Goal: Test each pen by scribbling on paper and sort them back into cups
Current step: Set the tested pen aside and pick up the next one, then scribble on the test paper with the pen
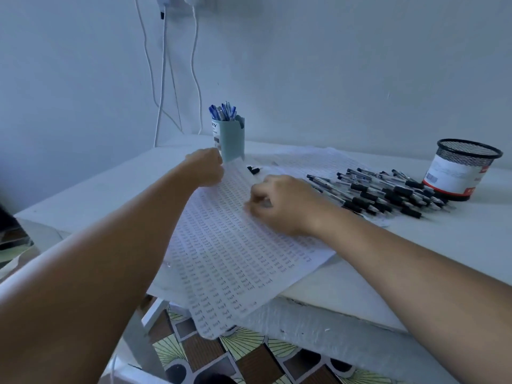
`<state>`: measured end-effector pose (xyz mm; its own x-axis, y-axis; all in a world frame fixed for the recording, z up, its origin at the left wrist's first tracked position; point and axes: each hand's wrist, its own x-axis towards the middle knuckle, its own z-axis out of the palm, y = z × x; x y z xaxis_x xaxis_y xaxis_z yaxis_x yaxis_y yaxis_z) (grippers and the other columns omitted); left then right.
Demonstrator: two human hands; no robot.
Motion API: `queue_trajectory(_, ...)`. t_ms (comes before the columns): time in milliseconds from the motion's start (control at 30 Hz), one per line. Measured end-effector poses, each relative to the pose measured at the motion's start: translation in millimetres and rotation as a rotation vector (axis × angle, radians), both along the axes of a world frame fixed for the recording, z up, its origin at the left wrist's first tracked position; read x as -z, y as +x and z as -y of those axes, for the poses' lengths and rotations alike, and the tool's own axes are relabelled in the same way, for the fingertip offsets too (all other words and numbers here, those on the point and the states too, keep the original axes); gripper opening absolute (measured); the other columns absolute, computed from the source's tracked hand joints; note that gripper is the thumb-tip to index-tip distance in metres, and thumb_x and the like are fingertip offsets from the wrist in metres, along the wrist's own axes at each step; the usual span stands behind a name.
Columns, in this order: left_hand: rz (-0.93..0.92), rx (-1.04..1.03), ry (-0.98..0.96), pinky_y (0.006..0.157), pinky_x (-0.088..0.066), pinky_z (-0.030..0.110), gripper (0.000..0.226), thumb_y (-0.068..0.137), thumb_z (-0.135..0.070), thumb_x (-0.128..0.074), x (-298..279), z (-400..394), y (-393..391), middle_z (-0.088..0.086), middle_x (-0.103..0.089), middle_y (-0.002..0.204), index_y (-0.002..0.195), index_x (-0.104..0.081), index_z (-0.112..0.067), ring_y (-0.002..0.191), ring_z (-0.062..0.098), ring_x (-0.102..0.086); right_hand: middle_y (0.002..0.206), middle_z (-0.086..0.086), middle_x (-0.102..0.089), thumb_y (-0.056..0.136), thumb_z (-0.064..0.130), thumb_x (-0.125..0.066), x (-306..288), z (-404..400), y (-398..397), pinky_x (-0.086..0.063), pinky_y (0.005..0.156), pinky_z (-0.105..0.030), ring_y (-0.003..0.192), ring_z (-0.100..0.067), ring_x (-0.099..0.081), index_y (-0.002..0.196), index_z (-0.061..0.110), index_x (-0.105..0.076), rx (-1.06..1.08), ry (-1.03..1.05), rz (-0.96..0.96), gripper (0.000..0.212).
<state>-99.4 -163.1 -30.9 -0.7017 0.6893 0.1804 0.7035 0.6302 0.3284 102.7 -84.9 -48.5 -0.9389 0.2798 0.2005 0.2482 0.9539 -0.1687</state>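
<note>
Although each slim clear-barrelled ballpoint pen with a black rubber grip in the loose heap point(388, 191) is judged light, stiff and prone to rolling, the grip sleeve offers the surest hold. That heap lies just right of the white printed test sheet point(235, 245), beside the black mesh cup point(462, 167). Blue-capped pens stand in the pale blue cup point(231, 139) at the sheet's far edge. The left hand point(206, 167) is curled at that edge; its contents cannot be told. The right hand point(282, 203) rests curled on the sheet, apparently pinching a blurred pen.
</note>
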Motion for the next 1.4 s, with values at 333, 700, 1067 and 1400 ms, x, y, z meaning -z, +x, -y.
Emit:
queue_trajectory(333, 0.177, 0.1, -0.093, 0.095, -0.045, 0.034, 0.034, 0.098, -0.034, -0.066, -6.5, -9.4, -1.7, 0.002, -0.059, 0.117, 0.125, -0.066, -0.014, 0.108, 0.022, -0.055, 0.127, 0.002, -0.049, 0.103, 0.06, -0.043, 11.7, -4.8, -3.6, -0.042, 0.103, -0.043, 0.125, -0.019, -0.043, 0.145, 0.036, -0.045, 0.041, -0.035, 0.013, 0.049)
queue_trajectory(700, 0.113, 0.07, -0.196, 0.079, -0.049, 0.036, 0.035, 0.093, -0.033, -0.065, -12.7, -27.1, -0.2, 0.009, -0.064, 0.105, 0.115, -0.061, -0.006, 0.095, 0.025, -0.061, 0.117, 0.004, -0.049, 0.1, 0.06, -0.045, 11.1, -6.3, 5.3, -0.04, 0.104, -0.043, 0.115, -0.018, -0.046, 0.125, 0.031, -0.055, 0.076, 0.015, 0.005, 0.039)
queue_trajectory(1067, -0.033, 0.058, -0.277, 0.064, -0.042, 0.03, 0.021, 0.101, -0.022, -0.055, -15.6, -61.7, 25.2, 0.005, -0.049, 0.08, 0.103, -0.061, -0.002, 0.084, 0.025, -0.05, 0.111, 0.005, -0.052, 0.099, 0.055, -0.047, 14.1, -4.0, 6.3, -0.041, 0.095, -0.043, 0.106, -0.019, -0.047, 0.116, 0.028, -0.053, 0.065, 0.029, -0.06, 0.033)
queue_trajectory(1400, -0.038, 0.103, 0.092, 0.078, -0.06, 0.04, 0.02, 0.095, -0.028, -0.07, -20.8, -73.0, 25.8, 0.008, -0.072, 0.093, 0.104, -0.076, -0.011, 0.083, 0.025, -0.067, 0.111, 0.003, -0.054, 0.098, 0.055, -0.048, 17.5, -6.8, 5.3, -0.044, 0.094, -0.044, 0.104, -0.02, -0.049, 0.112, 0.026, -0.051, 0.086, 0.014, -0.098, 0.032)
